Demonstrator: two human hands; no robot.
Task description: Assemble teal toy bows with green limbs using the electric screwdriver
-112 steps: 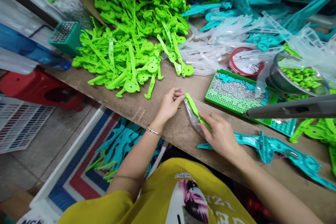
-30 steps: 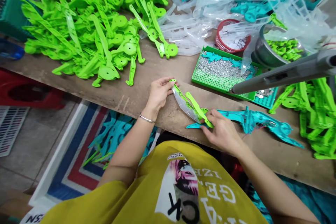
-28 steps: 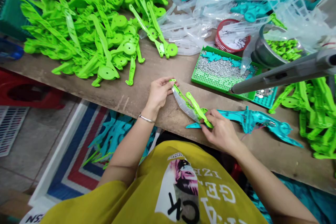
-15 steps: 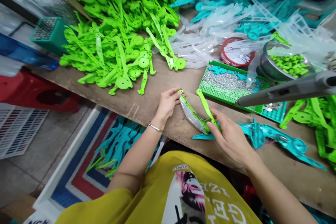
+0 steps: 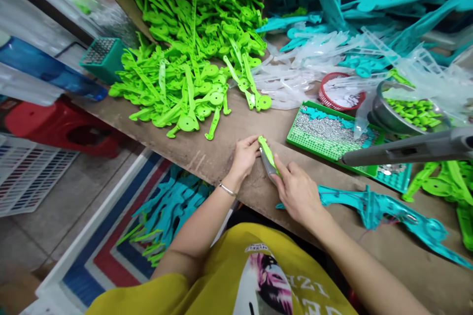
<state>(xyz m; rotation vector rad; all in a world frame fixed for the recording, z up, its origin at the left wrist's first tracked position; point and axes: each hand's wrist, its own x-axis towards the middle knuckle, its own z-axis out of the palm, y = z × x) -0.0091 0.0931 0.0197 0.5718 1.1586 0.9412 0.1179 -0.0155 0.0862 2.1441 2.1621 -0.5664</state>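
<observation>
My left hand (image 5: 245, 158) pinches the far tip of a bright green plastic part (image 5: 266, 151) between thumb and fingers. My right hand (image 5: 300, 189) is closed around the part's near end, hiding that end. Along the green part's lower side runs a clear plastic strip (image 5: 267, 164). Behind and beside my right hand lies a long turquoise plastic piece (image 5: 345, 200) with thin reddish wires, flat on the table (image 5: 218, 157).
A heap of green parts (image 5: 185, 88) spreads from a cardboard box. A green tray (image 5: 325, 135) holds small metal pieces beside a red basket (image 5: 342, 92) and a metal bowl (image 5: 384, 108). A grey tool (image 5: 402, 146) juts in from the right. Turquoise parts (image 5: 177, 202) lie below the table's edge.
My right hand has brought the separate green piece against the green piece with the clear strip, so the two now lie together. The view has shifted slightly.
</observation>
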